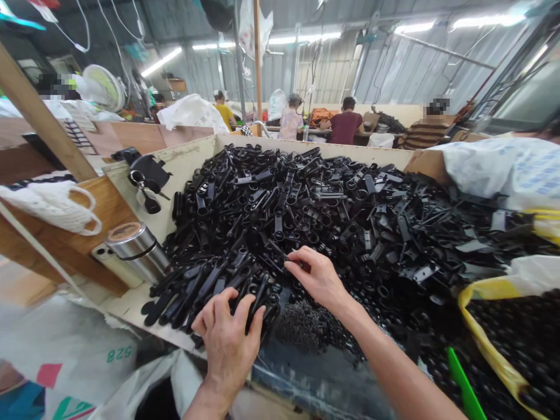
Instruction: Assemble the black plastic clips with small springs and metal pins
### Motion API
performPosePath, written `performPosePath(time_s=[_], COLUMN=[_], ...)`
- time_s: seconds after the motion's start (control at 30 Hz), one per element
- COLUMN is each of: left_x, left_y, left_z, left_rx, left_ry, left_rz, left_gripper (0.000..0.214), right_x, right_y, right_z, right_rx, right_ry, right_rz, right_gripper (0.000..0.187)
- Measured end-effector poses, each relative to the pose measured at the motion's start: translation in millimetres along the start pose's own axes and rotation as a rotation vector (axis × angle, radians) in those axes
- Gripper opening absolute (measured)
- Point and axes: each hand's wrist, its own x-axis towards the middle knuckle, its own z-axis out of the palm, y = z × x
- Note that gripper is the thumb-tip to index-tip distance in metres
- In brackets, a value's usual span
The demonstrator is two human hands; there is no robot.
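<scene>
My left hand (231, 329) is over the near left of a heap, fingers curled down with a long black plastic part (259, 296) between thumb and forefinger. Elongated black parts (205, 286) lie in a row beside that hand. My right hand (318, 279) is closed in a pinch, thumb against forefinger, on the end of a thin black strip-like piece (277, 251). Behind both hands rises a big pile of black plastic parts (280, 192), some with rings. Below my right wrist sits a small mound of tiny dark pieces (301, 324).
A steel flask (140, 251) stands at the left, near keys (146, 192) on the bin wall (192, 153). At right are a yellow-rimmed bag (475, 326) of round black pieces and a green strip (464, 385). Several people sit at the back.
</scene>
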Motion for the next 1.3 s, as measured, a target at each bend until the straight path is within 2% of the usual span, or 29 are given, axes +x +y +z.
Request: performPosePath(time_s=[0.13,0.2,0.23,0.27,0.3,0.37,0.4,0.43,0.47,0.53,0.6,0.67,0.7,0.77,0.87,0.97,1.1,1.2,1.27,1.3], left_x=[-1.1,-3.5,-5.5,-8.4,-12.4,-24.0,-31.5,-39.4,-47.0,-58.6,-61.9,-58.3,-55.4,-50.9,-50.8,-55.0,-57.5,-54.1,-49.6,-47.1], left_y=[6.0,13.0,18.1,24.2,31.1,46.2,53.7,60.9,67.5,78.8,87.0,92.0,93.3,93.9,92.2,89.9,85.6,81.0,78.5,77.9], left_z=[-14.4,-26.1,-32.0,-37.4,-41.7,-46.5,-46.8,-46.0,-44.4,-40.2,-36.3,-32.8,-31.1,-27.0,-20.7,-16.6,-16.0,-17.9,-20.3,-21.7], left_rx=[-0.134,-0.314,-0.430,-0.559,-0.692,-0.936,-1.044,-1.144,-1.225,-1.351,-1.452,-1.538,-1.572,-1.613,-1.635,-1.644,-1.667,-1.694,-1.694,-1.695], left_ry=[0.075,0.138,0.148,0.094,-0.027,-0.388,-0.586,-0.768,-0.913,-1.079,-1.245,-1.365,-1.378,-1.311,-1.235,-1.224,-1.216,-1.202,-1.186,-1.180], left_rz=[-0.007,0.047,0.083,0.137,0.198,0.275,0.256,0.183,0.039,-0.326,-0.650,-0.869,-0.937,-1.009,-1.068,-1.132,-1.163,-1.213,-1.243,-1.251], left_gripper=[0.020,0.025,0.033,0.042,0.050,0.059,0.055,0.047,0.037,0.028,0.040,0.049,0.051,0.053,0.055,0.056,0.051,0.050,0.048,0.047], right_x=[-58.5,-94.0,-110.8,-126.1,-139.2,-157.9,-163.5,-166.8,-168.0,-165.7,-158.6,-148.0,-141.7,-127.6,-104.9,-85.8,-70.9,-69.0,-74.5,-80.1], right_y=[-4.9,-10.8,-14.7,-19.2,-23.7,-31.2,-33.4,-34.1,-32.9,-24.2,-7.4,14.6,25.7,43.8,52.4,43.8,37.8,44.2,47.2,46.9], right_z=[-40.4,-61.2,-70.9,-79.7,-87.3,-97.4,-99.8,-100.4,-99.8,-96.4,-93.4,-92.6,-92.5,-90.5,-76.8,-53.1,-30.7,-32.8,-41.4,-46.4], right_rx=[0.102,0.167,0.184,0.188,0.193,0.222,0.250,0.286,0.322,0.353,0.269,0.119,0.060,0.003,0.000,0.018,0.061,0.163,0.259,0.311], right_ry=[0.085,0.025,-0.044,-0.140,-0.242,-0.416,-0.479,-0.520,-0.536,-0.486,-0.297,-0.071,0.011,0.071,-0.003,-0.112,-0.174,-0.174,-0.156,-0.147], right_rz=[0.084,0.151,0.183,0.210,0.227,0.232,0.228,0.229,0.237,0.269,0.302,0.324,0.336,0.336,0.264,0.202,0.236,0.288,0.352,0.396], right_gripper=[0.018,0.019,0.020,0.019,0.018,0.012,0.009,0.009,0.011,0.016,0.018,0.019,0.020,0.019,0.012,0.013,0.016,0.013,0.007,0.011])
